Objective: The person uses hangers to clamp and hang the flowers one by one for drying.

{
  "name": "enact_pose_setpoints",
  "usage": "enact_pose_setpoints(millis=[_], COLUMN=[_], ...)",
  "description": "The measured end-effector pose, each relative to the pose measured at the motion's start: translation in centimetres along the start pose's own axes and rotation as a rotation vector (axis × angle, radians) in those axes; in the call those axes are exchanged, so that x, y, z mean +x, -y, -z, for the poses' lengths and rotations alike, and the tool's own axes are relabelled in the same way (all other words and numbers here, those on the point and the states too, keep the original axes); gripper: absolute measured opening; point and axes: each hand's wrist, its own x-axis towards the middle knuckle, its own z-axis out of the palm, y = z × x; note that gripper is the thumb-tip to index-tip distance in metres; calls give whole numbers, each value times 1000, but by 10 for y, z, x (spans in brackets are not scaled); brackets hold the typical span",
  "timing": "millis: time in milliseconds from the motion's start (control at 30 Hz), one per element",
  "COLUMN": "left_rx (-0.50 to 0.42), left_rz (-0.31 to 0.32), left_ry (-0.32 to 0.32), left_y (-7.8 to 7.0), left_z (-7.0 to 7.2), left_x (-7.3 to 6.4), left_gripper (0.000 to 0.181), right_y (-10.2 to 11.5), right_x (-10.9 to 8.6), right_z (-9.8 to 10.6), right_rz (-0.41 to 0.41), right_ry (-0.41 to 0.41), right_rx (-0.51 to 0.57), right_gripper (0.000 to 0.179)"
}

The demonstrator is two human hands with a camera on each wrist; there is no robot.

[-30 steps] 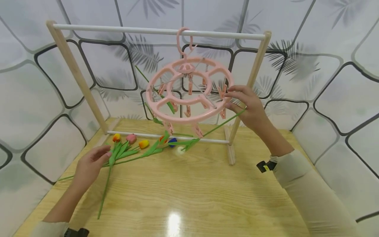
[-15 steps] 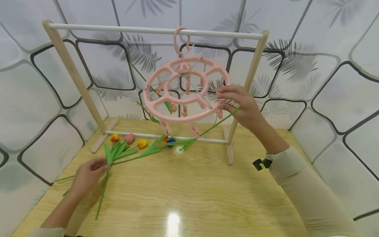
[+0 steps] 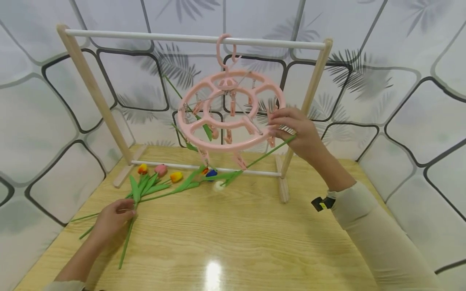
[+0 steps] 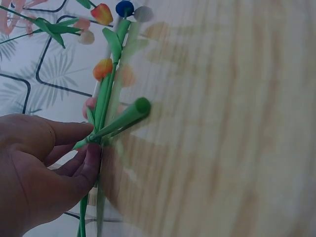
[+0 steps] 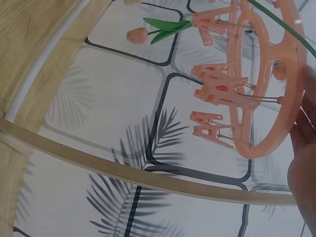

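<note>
I have a green-stemmed tulip (image 4: pixel 123 121) pinched in the fingers of the left hand (image 3: pixel 111 220), near the left edge of the desk (image 3: pixel 255 234). Beyond it lie a pink tulip (image 3: pixel 161 170) and a yellow tulip (image 3: pixel 176 176). The right hand's (image 3: pixel 296 127) fingers grip the rim of a clip hanger (image 3: pixel 233 146). More stems (image 3: pixel 271 152) slant among its clips (image 3: pixel 233 108); which clips hold them I can't tell. It hangs from a rack (image 3: pixel 92 89) along the desk's far edge.

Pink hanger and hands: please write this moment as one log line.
Left hand: pinches green stem | Right hand: touches pink hanger | Pink hanger: hooked on white rail
</note>
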Motion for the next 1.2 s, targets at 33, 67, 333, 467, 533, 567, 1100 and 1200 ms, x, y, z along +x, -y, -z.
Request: enact_pose_setpoints(millis=[33,67,333,467,533,567,1100,1200], left_rx=[-1,-4,-4,20,20,13,-95,-129], left_rz=[-6,-8,-7,-1,8,12,52,58], left_ry=[-1,-5,3,13,23,28,26,40], left_y=[-1,-2,-5,-7,-8,-9,-6,-6], left_z=[0,0,-1,-1,-1,0,-1,0], left_x=[1,1,4,5,4,3,-3,-6], left_gripper=[49,48,49,49,49,49,50,50], right_y=[0,0,2,1,1,1,3,3], right_x=[0,0,-1,-2,-2,-2,-3,-2], right_z=[0,0,1,1,1,1,-2,-2], right_rz=[-1,-3,-14,14,32,40,46,42], right_ry=[2,4,33,54,54,52,50,52], right_rx=[3,9,5,-22,-23,-20,-40,-44], right_gripper=[29,31,29,19,20,21,17,18])
